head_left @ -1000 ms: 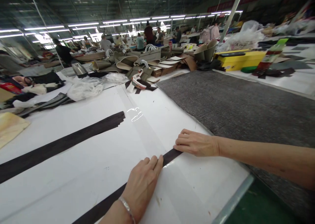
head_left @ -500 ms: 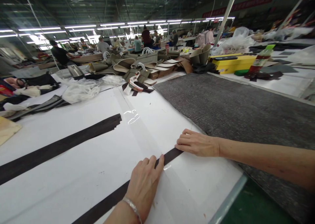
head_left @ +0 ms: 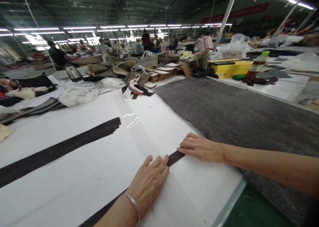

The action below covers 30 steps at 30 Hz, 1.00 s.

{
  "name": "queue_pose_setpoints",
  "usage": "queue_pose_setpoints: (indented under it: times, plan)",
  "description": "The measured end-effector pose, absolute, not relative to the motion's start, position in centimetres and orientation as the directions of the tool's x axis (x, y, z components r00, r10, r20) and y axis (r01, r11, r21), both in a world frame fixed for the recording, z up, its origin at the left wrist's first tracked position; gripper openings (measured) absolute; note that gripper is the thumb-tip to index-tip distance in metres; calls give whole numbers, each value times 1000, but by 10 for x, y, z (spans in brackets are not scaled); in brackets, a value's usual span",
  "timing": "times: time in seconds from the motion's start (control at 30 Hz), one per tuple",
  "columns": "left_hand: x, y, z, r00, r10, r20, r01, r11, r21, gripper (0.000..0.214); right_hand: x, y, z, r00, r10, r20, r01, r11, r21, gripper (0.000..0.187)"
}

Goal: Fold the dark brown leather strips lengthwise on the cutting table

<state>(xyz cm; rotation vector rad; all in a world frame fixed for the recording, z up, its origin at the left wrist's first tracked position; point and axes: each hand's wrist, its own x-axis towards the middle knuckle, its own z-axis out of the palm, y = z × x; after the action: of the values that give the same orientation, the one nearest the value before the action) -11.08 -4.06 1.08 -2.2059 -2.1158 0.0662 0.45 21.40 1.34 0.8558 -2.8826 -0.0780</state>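
Note:
A long dark strip (head_left: 175, 158) lies across the white tabletop, running from the lower left up to the right. My left hand (head_left: 151, 178), with a silver bangle at the wrist, rests flat on it, fingers stretched out and pressing down. At the strip's right end my right hand (head_left: 196, 147) is closed with bent fingers, gripping that end; the fingertips are partly hidden. Further left lies a bundle of similar dark strips (head_left: 62, 150) with uneven, stepped ends.
A dark grey felt-like mat (head_left: 224, 107) covers the table's right side. Behind are a yellow box (head_left: 230, 69), a bottle with a green cap (head_left: 256, 67), a tape dispenser (head_left: 136, 87), clear plastic bags (head_left: 78, 94) and stacked olive bag pieces (head_left: 147, 60). Several people work in the background.
My left hand has slid slightly right along the strip, nearer my right hand, and its fingers have flattened out. My right hand stays at the strip's end. The view has shifted slightly.

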Motion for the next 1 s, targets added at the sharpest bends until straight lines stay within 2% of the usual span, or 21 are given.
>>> queue_pose_setpoints:
  times: [0.13, 0.33, 0.53, 0.6, 0.8, 1.0]
  plan:
    - [-113, -40, 8, 79, 997, 19, 993, -77, -88, 19, 11, 217, 13, -865, -488, 117, -491, 871, 5, 37]
    - [-113, -42, 2, 84, 995, 44, 989, -78, -124, 18, 18, 221, 15, -884, -456, 105, -462, 886, -44, 42]
    - [-110, -43, 2, 87, 993, 85, 986, -73, -149, 18, 13, 213, 24, -945, -228, 234, -259, 959, -112, 44]
    - [-109, -44, 2, 85, 991, 101, 984, -68, -166, 19, 10, 198, 28, -948, -209, 239, -241, 963, -117, 47]
    - [-108, -47, 0, 62, 983, 174, 970, -19, -242, 28, 9, 151, 25, -955, -280, 95, -285, 958, -37, 49]
    - [-109, -53, -3, 22, 980, 197, 967, 28, -251, 37, 22, 167, 13, -959, -251, 130, -235, 964, 127, 47]
